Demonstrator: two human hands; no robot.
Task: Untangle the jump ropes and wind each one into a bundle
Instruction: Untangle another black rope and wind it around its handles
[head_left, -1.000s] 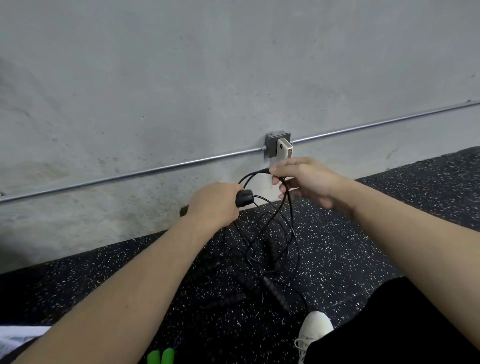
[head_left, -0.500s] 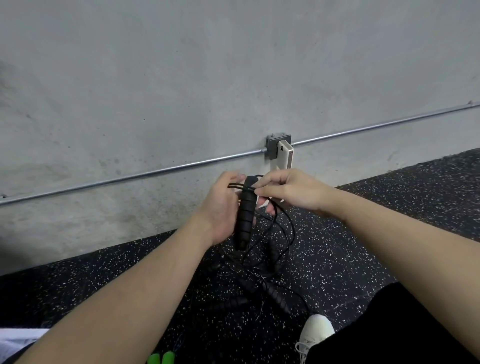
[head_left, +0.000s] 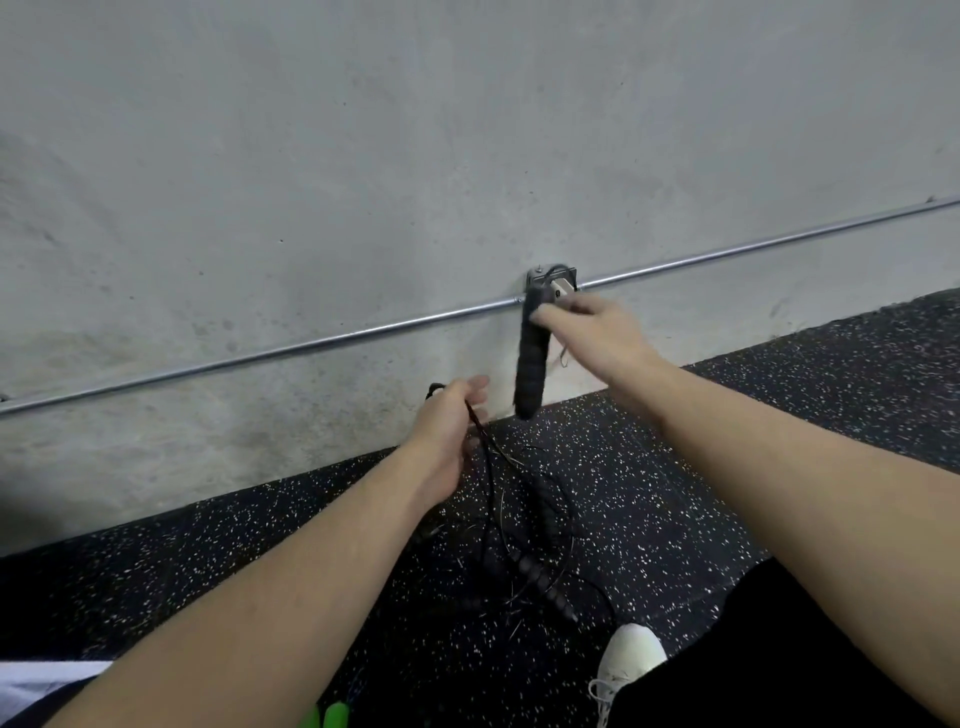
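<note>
Two hands are working in front of you, well above the speckled floor; your right hand is pinching the top of a black ribbed handle between thumb and curled fingers, and the handle is hanging upright before the grey wall, just below the metal box on the conduit pipe; your left hand is sitting lower and to the left, its fingers curling around thin black cords that are running down from it; those cords are trailing into a tangled heap of jump ropes lying on the floor between your arms, near the wall edge of the floor; several more ribbed handles are lying in that heap; a white shoe is resting just beside it toward the near edge.
</note>
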